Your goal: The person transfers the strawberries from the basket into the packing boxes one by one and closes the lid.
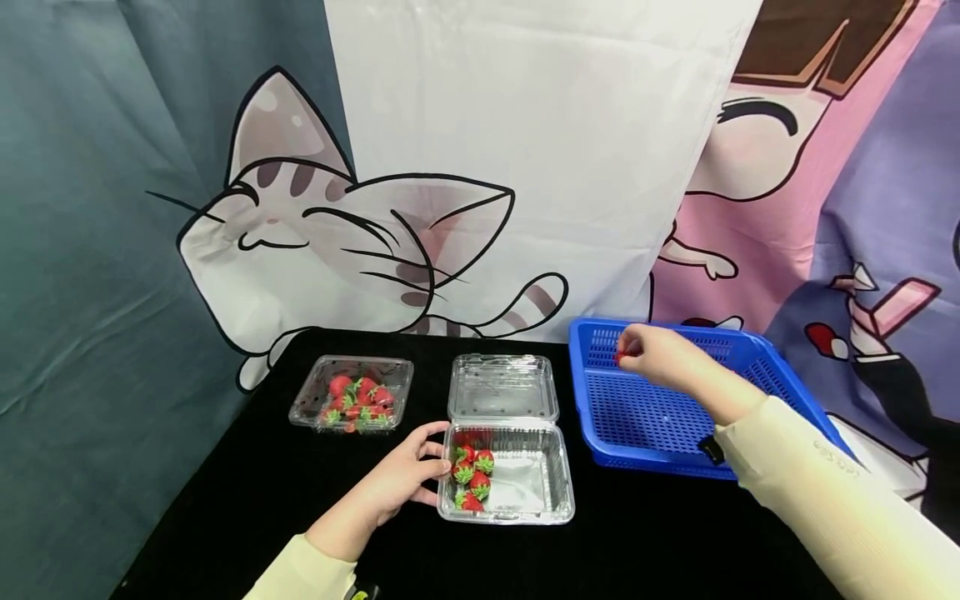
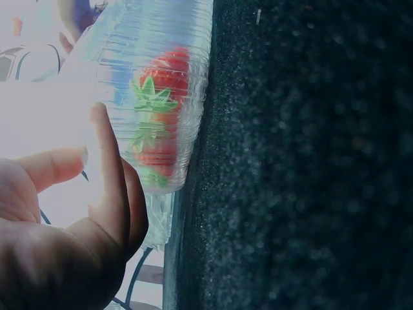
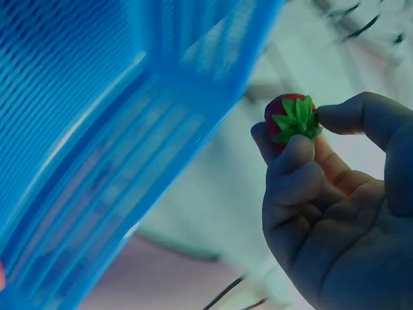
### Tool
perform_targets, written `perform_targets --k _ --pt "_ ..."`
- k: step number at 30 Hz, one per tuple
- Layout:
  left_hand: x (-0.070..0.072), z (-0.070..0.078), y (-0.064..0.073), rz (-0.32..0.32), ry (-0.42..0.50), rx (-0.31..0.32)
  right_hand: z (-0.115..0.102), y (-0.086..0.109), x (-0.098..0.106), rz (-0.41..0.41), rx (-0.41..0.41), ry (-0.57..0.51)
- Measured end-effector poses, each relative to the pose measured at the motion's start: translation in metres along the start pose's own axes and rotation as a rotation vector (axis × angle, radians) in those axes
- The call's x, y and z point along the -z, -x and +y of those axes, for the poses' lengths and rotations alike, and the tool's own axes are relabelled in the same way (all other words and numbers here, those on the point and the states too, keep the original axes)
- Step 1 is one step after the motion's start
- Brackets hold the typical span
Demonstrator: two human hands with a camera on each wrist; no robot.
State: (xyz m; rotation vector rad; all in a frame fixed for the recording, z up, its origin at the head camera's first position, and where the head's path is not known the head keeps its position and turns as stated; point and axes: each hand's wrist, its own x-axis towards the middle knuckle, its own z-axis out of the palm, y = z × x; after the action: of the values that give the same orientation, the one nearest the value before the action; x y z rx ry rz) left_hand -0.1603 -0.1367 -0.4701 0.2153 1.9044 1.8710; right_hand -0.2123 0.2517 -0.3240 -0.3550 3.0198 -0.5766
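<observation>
My right hand is above the blue plastic basket. Its thumb and fingers pinch a strawberry, whose green leaves face the camera in the right wrist view. My left hand grips the left rim of an open clear plastic clamshell box, thumb at the edge and fingers along the outside wall. Several strawberries lie along the left side of that box; through its ribbed wall, strawberries also show in the left wrist view. The box's lid is folded back behind it.
A second clear box, with several strawberries inside, stands at the left on the black tablecloth. Behind the table hangs a printed cloth with a cartoon cat. The basket occupies the right side.
</observation>
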Motion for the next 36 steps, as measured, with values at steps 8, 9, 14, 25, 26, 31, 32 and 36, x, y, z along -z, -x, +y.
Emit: perform_targets --k 8,9,14,25,26,31,32,36 --pt "0.001 -0.001 0.000 0.001 0.000 0.002 -0.074 0.030 -0.052 -0.067 0.286 0.016" --pt "0.001 -0.001 0.000 0.000 0.001 0.001 -0.082 0.032 -0.060 -0.092 0.322 0.031" --pt "0.001 -0.002 0.000 -0.003 0.006 -0.005 -0.104 0.039 -0.094 -0.221 0.465 0.112" --pt "0.000 -0.001 0.000 -0.009 0.003 -0.008 -0.115 0.033 -0.133 -0.442 0.491 0.061" --pt "0.000 -0.002 0.000 -0.009 0.004 -0.008 -0.114 0.033 -0.136 -0.448 0.487 0.050" --pt "0.000 -0.003 -0.001 -0.008 0.009 -0.007 -0.114 0.030 -0.145 -0.444 0.456 0.015" --pt "0.001 -0.003 -0.001 -0.006 0.010 -0.008 -0.114 0.029 -0.146 -0.442 0.450 0.012" --pt "0.002 -0.004 -0.001 -0.004 0.002 -0.013 -0.115 0.029 -0.149 -0.439 0.444 0.016"
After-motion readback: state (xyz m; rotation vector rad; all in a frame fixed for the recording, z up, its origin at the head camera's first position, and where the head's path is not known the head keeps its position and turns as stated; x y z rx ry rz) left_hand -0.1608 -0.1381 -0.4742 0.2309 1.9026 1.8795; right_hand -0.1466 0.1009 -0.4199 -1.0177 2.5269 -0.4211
